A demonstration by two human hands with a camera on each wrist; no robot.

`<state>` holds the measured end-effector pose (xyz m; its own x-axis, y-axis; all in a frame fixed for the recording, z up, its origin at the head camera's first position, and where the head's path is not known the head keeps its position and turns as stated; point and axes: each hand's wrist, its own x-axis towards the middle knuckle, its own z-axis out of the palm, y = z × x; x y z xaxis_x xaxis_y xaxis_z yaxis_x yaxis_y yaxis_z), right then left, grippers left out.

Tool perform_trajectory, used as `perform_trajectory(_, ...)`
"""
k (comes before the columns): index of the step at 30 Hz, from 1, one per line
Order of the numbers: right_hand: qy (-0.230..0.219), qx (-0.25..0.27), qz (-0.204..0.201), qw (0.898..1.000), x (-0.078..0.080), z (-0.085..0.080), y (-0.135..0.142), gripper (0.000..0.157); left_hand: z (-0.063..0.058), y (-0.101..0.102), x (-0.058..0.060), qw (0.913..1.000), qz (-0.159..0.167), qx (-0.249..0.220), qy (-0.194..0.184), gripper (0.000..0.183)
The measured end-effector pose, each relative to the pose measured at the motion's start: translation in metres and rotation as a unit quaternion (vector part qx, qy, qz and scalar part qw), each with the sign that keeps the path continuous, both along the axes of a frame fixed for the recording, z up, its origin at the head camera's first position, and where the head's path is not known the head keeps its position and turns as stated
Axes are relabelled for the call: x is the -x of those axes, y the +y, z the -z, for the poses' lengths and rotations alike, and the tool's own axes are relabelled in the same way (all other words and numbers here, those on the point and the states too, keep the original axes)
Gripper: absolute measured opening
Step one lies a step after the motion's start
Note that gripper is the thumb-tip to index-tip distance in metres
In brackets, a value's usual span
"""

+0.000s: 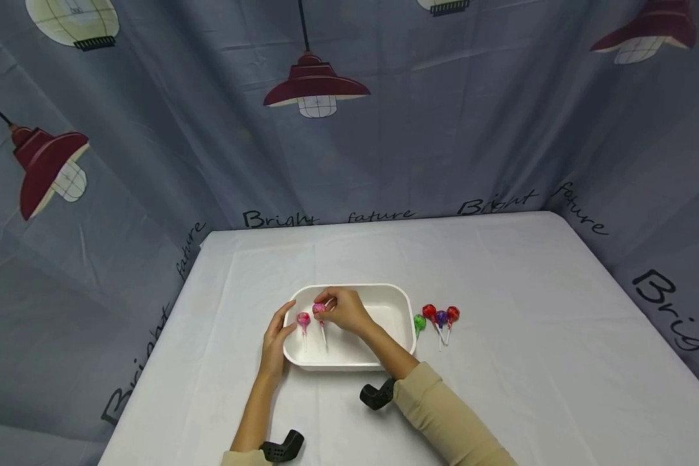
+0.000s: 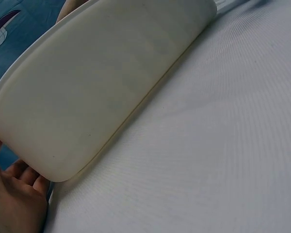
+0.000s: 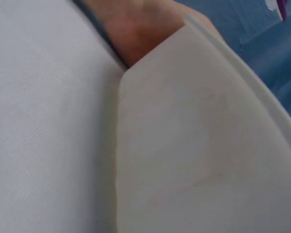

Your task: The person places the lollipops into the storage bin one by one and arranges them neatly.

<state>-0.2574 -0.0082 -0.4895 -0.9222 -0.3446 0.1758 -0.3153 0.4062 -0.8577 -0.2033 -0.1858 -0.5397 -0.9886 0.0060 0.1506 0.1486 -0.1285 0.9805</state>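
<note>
A white rectangular tray (image 1: 384, 304) lies on the table with its long side toward me. At its left end my left hand (image 1: 274, 340) holds the rim, thumb and fingers spread along the edge; the left wrist view shows that hand (image 2: 19, 199) against the tray's outer wall. Inside, near the left end, lies a pink lollipop (image 1: 303, 320), stick toward me. My right hand (image 1: 347, 312) reaches over the tray and pinches a second pink lollipop (image 1: 319, 309) by its head, just right of the first. In the right wrist view the tray wall (image 3: 184, 145) hides the fingertips.
Right of the tray lie a green lollipop (image 1: 419, 322), close to its wall, then a red lollipop (image 1: 428, 312), a purple lollipop (image 1: 441, 317) and another red lollipop (image 1: 453, 314). A white cloth (image 1: 530, 362) covers the table. Grey printed curtains (image 1: 384, 149) hang behind.
</note>
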Motion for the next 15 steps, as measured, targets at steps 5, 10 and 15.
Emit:
perform_trajectory(5, 0.017, -0.011, -0.005, 1.0, 0.001, 0.006, -0.005, 0.024, -0.001, -0.002, -0.001, 0.9999, 0.0, 0.007, -0.009, 0.043)
perform_trajectory(10, 0.021, -0.027, -0.002, 0.999, 0.001, 0.008, -0.007, 0.024, -0.01, -0.001, -0.004, 0.9997, 0.006, 0.016, -0.016, 0.044)
perform_trajectory(15, 0.013, -0.037, 0.002, 0.999, 0.001, 0.007, -0.008, 0.023, -0.024, 0.001, -0.01, 0.9993, 0.01, 0.031, -0.019, 0.044)
